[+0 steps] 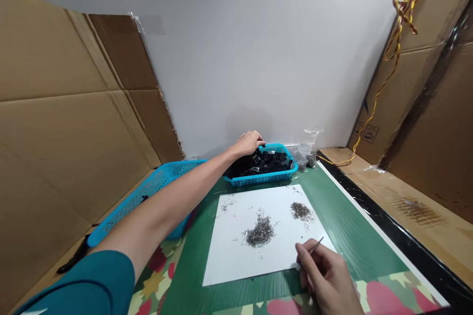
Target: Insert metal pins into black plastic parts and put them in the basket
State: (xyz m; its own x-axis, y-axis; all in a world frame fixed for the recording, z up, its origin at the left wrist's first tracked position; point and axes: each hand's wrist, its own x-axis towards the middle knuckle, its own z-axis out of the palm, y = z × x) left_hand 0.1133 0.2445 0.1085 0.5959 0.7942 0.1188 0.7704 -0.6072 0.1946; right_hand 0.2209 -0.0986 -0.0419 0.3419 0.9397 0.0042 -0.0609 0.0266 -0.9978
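My left hand [248, 142] reaches over the far blue basket [258, 178], which holds many small black plastic parts [271, 161]. Its fingers bend down at the back rim, closed on what looks like one black part [262, 145]; the palm side is hidden. Low on the right, my right hand [325, 273] grips slim metal tweezers [316, 245], their tip pointing up and away. That hand rests by the near right edge of a white sheet [229, 256]. On the sheet lie a larger pile of tiny metal springs [260, 232] and a smaller brownish pile [301, 210].
Another blue basket [162, 177] stands at the left, partly behind my forearm. Clear plastic bags [305, 155] sit right of the far basket. Cardboard walls [66, 123] flank the green mat [351, 211]. A yellow twisted wire [377, 93] hangs down at the right.
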